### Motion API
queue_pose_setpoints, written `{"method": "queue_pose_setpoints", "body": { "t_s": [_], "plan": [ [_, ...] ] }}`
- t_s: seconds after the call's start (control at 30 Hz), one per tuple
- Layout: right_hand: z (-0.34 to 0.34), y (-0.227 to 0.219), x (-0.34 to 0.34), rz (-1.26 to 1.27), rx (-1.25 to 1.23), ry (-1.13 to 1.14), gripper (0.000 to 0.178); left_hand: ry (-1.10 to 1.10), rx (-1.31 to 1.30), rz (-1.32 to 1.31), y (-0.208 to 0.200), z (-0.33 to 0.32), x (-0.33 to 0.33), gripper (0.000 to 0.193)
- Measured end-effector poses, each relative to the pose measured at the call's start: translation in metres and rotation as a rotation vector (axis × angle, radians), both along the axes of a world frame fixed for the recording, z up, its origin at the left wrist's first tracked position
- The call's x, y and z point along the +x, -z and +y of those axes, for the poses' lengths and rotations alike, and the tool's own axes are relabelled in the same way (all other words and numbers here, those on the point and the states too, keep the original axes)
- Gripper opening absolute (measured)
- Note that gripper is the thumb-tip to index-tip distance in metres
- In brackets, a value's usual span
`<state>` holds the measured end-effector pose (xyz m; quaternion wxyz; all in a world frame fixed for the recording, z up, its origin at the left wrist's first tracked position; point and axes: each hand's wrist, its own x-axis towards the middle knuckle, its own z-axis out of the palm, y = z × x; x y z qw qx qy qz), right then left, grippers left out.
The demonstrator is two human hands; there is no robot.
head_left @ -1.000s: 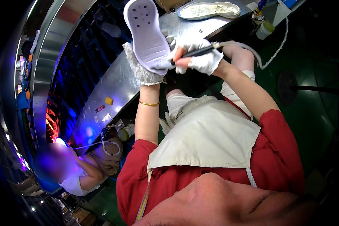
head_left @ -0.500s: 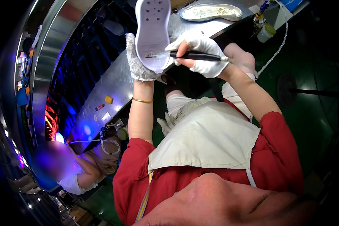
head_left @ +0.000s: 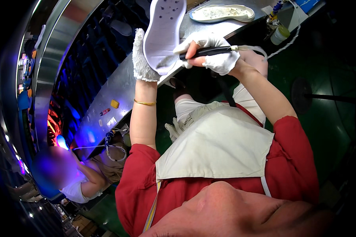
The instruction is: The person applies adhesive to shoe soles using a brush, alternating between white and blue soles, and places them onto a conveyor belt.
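Note:
My left hand (head_left: 143,61), in a white knit glove, grips a pale lavender shoe sole (head_left: 162,33) along its left edge and heel. Small dark holes dot the sole's far part, and its heel end points toward me, tilted above the table edge. Closed around the black handle of a brush (head_left: 211,51) is my right hand (head_left: 223,63), in a white glove with bare fingertips showing. The brush's pale bristles touch or hover just over the inner heel; I cannot tell which. A white cord trails from the handle's back end.
Another white sole (head_left: 222,14) with a blue edge lies on the metal table (head_left: 108,89) at the far right. Beyond it are a jar with a yellow-green lid (head_left: 280,34) and a braided cord (head_left: 296,39). At left, a co-worker (head_left: 87,183) sits by a machine; a yellow block (head_left: 114,104) lies nearby.
The sole has tilted and shifted slightly right at its far end, while my left wrist has moved a little left. The brush handle has swung up at its back end, its bristles still at the heel.

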<state>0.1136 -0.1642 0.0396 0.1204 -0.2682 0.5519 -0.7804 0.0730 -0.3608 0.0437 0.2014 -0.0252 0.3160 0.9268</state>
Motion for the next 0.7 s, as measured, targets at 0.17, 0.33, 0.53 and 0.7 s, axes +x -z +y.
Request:
{"method": "queue_pose_setpoints", "body": {
  "t_s": [0.17,0.33,0.53,0.7],
  "plan": [
    [-0.007,0.002,-0.007,0.366,0.303,0.126,0.015,0.111,-0.111,-0.062,-0.003,-0.005,-0.011,0.048],
    [-0.004,-0.008,-0.015,0.028,0.436,-0.075,0.017,0.238,-0.324,-0.131,-0.009,-0.008,-0.018,0.035],
    [0.015,-0.033,-0.022,-0.154,0.451,-0.089,0.014,0.219,-0.556,-0.037,-0.015,0.001,-0.011,0.037],
    [0.019,-0.047,-0.015,-0.136,0.601,-0.059,0.013,0.288,-0.603,0.046,-0.006,-0.005,-0.018,0.033]
  ]
}}
